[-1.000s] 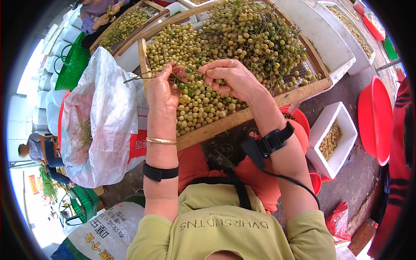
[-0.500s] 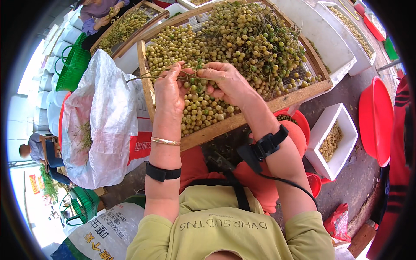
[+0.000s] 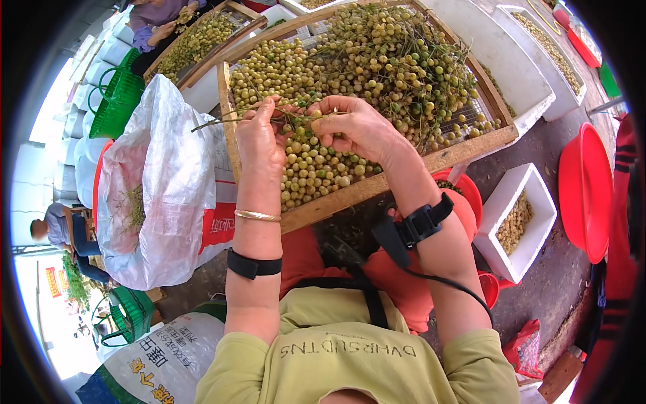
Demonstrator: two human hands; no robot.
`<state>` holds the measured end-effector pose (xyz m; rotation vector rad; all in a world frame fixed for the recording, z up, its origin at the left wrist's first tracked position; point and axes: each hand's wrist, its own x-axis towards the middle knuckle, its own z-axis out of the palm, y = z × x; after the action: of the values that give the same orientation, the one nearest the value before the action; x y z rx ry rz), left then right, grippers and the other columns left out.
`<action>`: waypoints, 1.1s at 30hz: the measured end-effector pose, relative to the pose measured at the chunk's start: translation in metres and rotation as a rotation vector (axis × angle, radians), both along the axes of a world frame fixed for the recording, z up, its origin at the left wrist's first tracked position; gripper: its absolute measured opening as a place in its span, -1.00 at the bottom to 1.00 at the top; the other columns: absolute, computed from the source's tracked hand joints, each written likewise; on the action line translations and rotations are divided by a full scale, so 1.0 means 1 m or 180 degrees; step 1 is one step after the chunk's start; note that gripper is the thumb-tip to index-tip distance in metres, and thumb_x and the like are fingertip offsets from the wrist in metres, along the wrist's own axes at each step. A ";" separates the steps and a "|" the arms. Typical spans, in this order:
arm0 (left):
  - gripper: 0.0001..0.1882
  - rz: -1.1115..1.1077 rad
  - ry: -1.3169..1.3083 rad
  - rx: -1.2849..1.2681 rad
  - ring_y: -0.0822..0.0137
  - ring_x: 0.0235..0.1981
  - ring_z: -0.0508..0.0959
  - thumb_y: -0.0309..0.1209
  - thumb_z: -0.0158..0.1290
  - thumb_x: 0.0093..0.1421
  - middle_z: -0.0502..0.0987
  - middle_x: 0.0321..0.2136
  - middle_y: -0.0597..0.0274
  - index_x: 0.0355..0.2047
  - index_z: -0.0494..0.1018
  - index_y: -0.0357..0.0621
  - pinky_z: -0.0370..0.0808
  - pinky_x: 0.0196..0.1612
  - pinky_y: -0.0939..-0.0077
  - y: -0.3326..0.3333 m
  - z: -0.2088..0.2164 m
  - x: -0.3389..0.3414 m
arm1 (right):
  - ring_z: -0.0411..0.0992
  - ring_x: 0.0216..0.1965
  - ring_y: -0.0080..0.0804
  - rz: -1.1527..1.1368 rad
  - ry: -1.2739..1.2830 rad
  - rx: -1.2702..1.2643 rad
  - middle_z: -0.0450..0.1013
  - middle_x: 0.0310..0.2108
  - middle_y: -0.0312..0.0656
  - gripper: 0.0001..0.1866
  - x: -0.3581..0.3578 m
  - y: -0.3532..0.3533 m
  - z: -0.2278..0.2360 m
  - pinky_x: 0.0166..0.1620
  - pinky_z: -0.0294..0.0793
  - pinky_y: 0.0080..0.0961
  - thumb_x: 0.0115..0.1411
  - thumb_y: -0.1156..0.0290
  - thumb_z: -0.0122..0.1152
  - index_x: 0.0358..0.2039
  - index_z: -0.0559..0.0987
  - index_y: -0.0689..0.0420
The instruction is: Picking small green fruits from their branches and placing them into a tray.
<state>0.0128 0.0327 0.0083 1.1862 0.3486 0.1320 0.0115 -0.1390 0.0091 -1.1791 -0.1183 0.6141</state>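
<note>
My left hand (image 3: 262, 138) is closed round a thin, leafless fruit stem (image 3: 214, 123), whose bare end juts out to the left past the tray's edge. My right hand (image 3: 360, 128) is closed with its fingertips at a small round yellow-green fruit (image 3: 315, 114) on the same sprig. Both hands are over a wood-framed mesh tray (image 3: 336, 200). Under them lies a layer of loose round fruits (image 3: 313, 168). A heap of fruit still on stems (image 3: 404, 67) fills the tray's far right part. My curled fingers partly hide the sprig.
Left of the tray stands an open white woven sack (image 3: 158, 195) with stems inside. Right are a white foam box (image 3: 515, 222) of fruit and red basins (image 3: 584, 192). Another person's hand (image 3: 161, 32) is by a second tray (image 3: 202, 44) at the far left.
My right hand has shifted slightly right and its fingers have curled in at the sprig. My left hand keeps its hold on the stem, almost in place.
</note>
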 end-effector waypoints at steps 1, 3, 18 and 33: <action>-0.84 -0.0030 -0.0035 0.0017 0.30 -0.43 0.54 -0.36 -0.03 0.18 0.51 -0.48 0.20 -0.29 0.44 -0.13 0.45 -0.41 0.39 0.001 -0.001 0.001 | 0.35 -0.59 -0.64 -0.0010 0.0047 0.0087 0.40 -0.51 -0.25 -0.73 -0.001 0.000 -0.001 -0.62 0.24 -0.80 0.05 0.48 0.16 -0.21 0.42 0.25; -0.85 -0.0080 -0.0123 0.0052 0.27 -0.44 0.54 -0.36 -0.03 0.18 0.51 -0.49 0.16 -0.30 0.44 -0.15 0.49 -0.39 0.36 0.001 0.001 0.002 | 0.35 -0.59 -0.62 -0.0021 0.0124 0.0261 0.40 -0.50 -0.24 -0.77 -0.005 0.002 0.002 -0.59 0.29 -0.78 0.04 0.44 0.17 -0.27 0.44 0.21; -0.88 0.0095 -0.0116 0.0119 0.27 -0.47 0.54 -0.41 -0.02 0.17 0.51 -0.51 0.15 -0.32 0.43 -0.18 0.50 -0.49 0.40 0.007 0.002 0.004 | 0.29 -0.64 -0.62 0.0087 0.0326 0.1282 0.32 -0.56 -0.27 -0.85 0.001 -0.004 -0.004 -0.71 0.11 -0.81 0.10 0.46 0.11 -0.33 0.42 0.25; -0.81 0.0330 -0.0065 -0.0889 0.23 -0.44 0.53 -0.39 -0.21 0.27 0.49 -0.47 0.09 -0.24 0.34 -0.22 0.50 -0.46 0.44 -0.011 0.000 0.011 | 0.43 -0.55 -0.58 -0.0779 -0.0464 0.0310 0.45 -0.56 -0.18 -0.86 -0.004 0.027 -0.004 -0.55 0.33 -0.69 -0.01 0.48 0.10 -0.46 0.51 0.29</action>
<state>0.0233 0.0220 0.0084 0.8907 0.3970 0.1793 0.0071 -0.1117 0.0055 -1.1226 -0.1239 0.3040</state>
